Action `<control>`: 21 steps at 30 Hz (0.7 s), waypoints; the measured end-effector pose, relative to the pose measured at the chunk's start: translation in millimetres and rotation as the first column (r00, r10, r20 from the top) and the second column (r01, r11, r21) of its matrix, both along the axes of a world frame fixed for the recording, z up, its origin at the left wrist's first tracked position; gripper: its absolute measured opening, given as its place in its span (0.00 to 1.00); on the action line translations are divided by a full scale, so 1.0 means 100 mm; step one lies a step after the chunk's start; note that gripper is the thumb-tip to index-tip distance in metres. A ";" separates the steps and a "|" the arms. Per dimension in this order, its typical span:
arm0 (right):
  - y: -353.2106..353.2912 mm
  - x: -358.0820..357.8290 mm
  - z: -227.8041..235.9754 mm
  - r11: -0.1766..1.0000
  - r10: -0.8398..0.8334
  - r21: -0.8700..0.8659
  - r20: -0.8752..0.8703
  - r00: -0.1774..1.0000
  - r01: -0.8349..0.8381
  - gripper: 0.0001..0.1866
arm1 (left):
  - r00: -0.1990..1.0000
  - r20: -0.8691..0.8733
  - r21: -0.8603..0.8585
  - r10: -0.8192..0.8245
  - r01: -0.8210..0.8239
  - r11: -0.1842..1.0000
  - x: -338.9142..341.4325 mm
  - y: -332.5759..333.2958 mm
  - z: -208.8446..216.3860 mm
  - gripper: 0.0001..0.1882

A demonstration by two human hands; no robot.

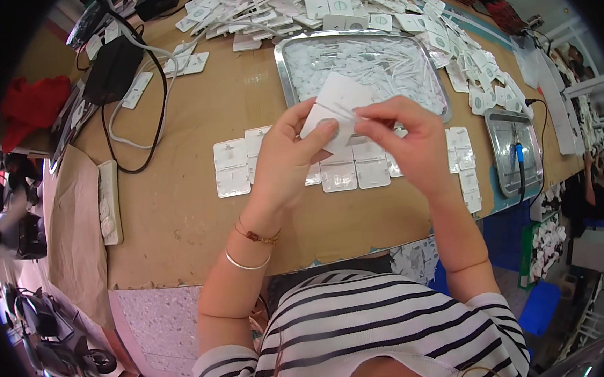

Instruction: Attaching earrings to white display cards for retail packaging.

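Head view, looking down on a brown worktop (199, 217). The left hand (282, 158) holds a white square plastic plate (338, 109) above the middle of the worktop, thumb closed over its lower face and the other fingers hidden behind it. The right hand (411, 142) meets the plate at its right edge, thumb and forefinger pinched together on or just at that edge (whether a small part is held between them cannot be told).

Directly beneath both hands, along the near half of the worktop, lies a row of white plates (343, 175), set flat and side by side, with further plates running down the right near edge. Behind the hands stands a large steel tray (287, 70) filled with thin white sticks and small plastic parts. Along the far edge spreads a heap of loose white plates (289, 7). At the right edge sits a smaller steel tray (497, 154) with a blue-handled tool (519, 153) in it. At the left far corner: a black box (113, 68) with black and white cables; a white power strip (109, 202) lies along the left edge.

Step in hand, as judged: fitting or adjusting a small part on the held plate. The next move would call for a steady left grip while the right fingertips press or seat precisely at the edge.
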State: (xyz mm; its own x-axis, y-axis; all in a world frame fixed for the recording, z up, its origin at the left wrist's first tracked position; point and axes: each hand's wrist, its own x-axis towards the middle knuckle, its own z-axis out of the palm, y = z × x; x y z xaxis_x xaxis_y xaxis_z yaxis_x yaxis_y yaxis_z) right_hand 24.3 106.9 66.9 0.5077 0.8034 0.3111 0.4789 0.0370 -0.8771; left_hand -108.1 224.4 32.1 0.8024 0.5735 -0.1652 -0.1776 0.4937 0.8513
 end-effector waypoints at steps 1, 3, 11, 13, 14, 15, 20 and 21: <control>-0.01 -0.08 0.00 0.999 -0.003 0.054 0.081 0.997 -0.001 0.07 | 0.999 -0.020 0.041 -0.042 0.042 0.998 0.02 -0.02 0.01 0.23; 0.00 -0.10 -0.08 0.996 -0.046 0.084 0.196 0.980 0.030 0.07 | 0.998 -0.060 0.095 -0.004 0.010 0.995 0.02 -0.06 0.05 0.23; 0.02 -0.14 -0.08 0.997 -0.082 0.011 0.107 0.991 0.081 0.07 | 0.999 0.000 0.163 0.043 -0.042 0.986 -0.02 -0.05 0.05 0.16; 0.05 -0.14 -0.10 0.990 -0.142 -0.048 -0.290 0.947 0.133 0.06 | 0.998 0.003 0.114 0.057 -0.057 0.992 -0.03 -0.06 0.08 0.15; 0.03 -0.11 -0.13 0.989 -0.145 -0.049 -0.288 0.947 0.137 0.06 | 0.998 0.006 0.065 0.068 -0.069 0.996 -0.03 -0.07 0.09 0.14; 0.00 -0.06 -0.18 0.996 -0.038 -0.087 -0.423 0.905 0.001 0.06 | 0.998 0.008 0.064 0.065 -0.065 0.996 -0.03 -0.08 0.09 0.14; -0.07 -0.01 -0.25 0.983 0.067 -0.114 -0.500 0.863 -0.142 0.10 | 0.999 0.036 0.248 0.037 -0.045 0.968 -0.06 -0.09 0.11 0.11; -0.10 0.00 -0.25 0.983 0.107 -0.076 -0.500 0.859 -0.166 0.09 | 0.999 0.037 0.246 0.032 -0.040 0.968 -0.06 -0.08 0.11 0.11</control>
